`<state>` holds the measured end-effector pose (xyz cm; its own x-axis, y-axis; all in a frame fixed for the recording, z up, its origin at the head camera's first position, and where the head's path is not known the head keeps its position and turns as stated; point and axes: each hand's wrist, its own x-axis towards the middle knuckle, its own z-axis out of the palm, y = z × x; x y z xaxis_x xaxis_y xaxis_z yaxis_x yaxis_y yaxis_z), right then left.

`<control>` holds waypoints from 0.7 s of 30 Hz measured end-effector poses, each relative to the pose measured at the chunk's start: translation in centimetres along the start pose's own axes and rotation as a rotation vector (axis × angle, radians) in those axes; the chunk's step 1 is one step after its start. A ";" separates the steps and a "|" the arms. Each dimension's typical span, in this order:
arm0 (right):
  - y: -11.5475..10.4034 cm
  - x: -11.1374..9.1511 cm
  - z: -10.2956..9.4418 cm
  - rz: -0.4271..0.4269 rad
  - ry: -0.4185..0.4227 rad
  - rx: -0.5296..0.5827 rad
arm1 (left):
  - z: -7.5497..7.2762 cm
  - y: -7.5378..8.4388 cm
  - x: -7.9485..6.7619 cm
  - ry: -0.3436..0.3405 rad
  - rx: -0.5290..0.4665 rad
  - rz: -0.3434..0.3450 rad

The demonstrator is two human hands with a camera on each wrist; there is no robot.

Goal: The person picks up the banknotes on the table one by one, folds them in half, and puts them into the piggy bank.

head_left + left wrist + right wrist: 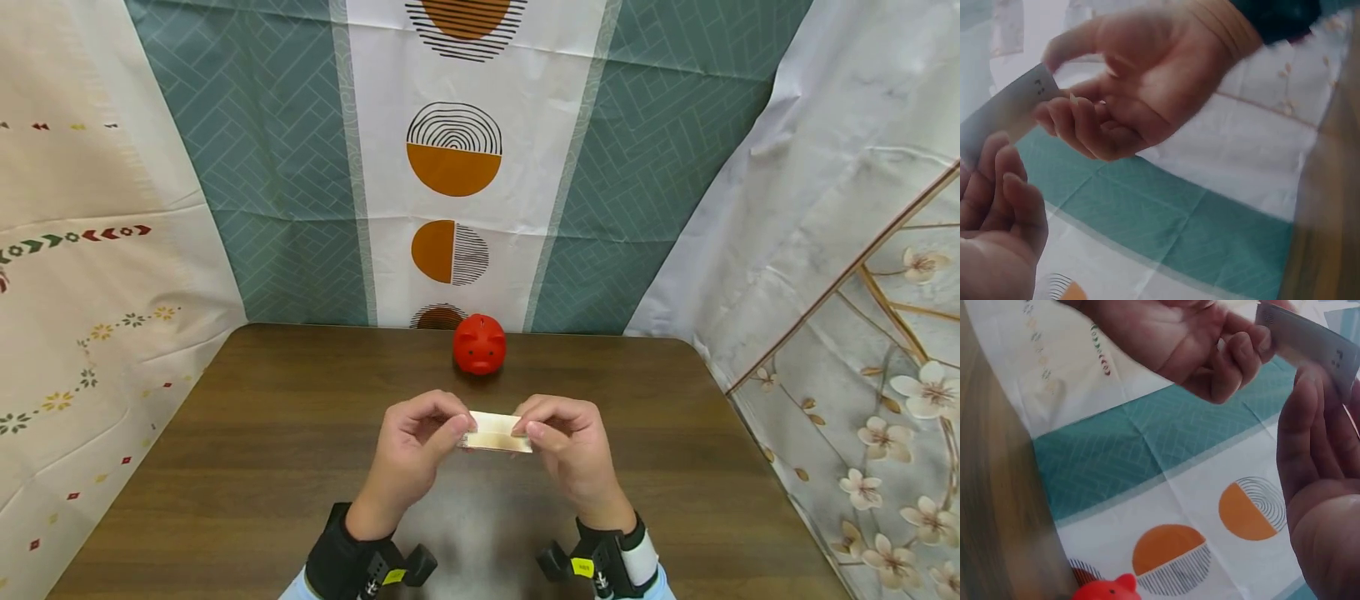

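Note:
A small folded paper note (pixel 495 432), pale gold with a bright sheen, is stretched level between both hands above the table. My left hand (pixel 416 450) pinches its left end between thumb and fingers. At the opposite end, my right hand (pixel 570 446) pinches it the same way. In the left wrist view the underside of the note (pixel 1013 112) looks grey and carries a few dark dots near one end. The right wrist view also shows this underside, with fingers (pixel 1310 419) curled up against the note. Fingertips cover both ends.
A red piggy bank (pixel 479 344) with a slot on top stands at the table's far edge, just beyond the hands. The brown wooden table (pixel 247 467) reaches to patterned cloths (pixel 285 167) hanging behind and at both sides. Black wrist cameras (pixel 420 565) are strapped to both wrists.

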<state>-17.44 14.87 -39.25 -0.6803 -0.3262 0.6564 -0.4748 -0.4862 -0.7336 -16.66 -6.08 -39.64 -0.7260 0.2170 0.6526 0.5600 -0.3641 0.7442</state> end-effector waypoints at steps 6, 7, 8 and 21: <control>-0.3 -0.2 0.2 0.018 0.101 -0.260 | 0.3 0.2 -0.1 0.055 0.225 0.035; -0.3 -0.3 0.2 0.014 0.115 -0.280 | 0.3 0.2 0.0 0.062 0.247 0.040; -0.3 -0.3 0.2 0.011 0.127 -0.297 | 0.4 0.2 0.0 0.064 0.261 0.045; 1.1 0.2 0.7 -0.247 0.015 -0.333 | 0.9 -0.3 0.2 -0.040 0.308 0.192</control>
<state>-17.72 13.71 -39.74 -0.5304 -0.2196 0.8188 -0.7776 -0.2587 -0.5731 -16.57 -5.16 -39.61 -0.5829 0.2085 0.7853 0.7832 -0.1129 0.6114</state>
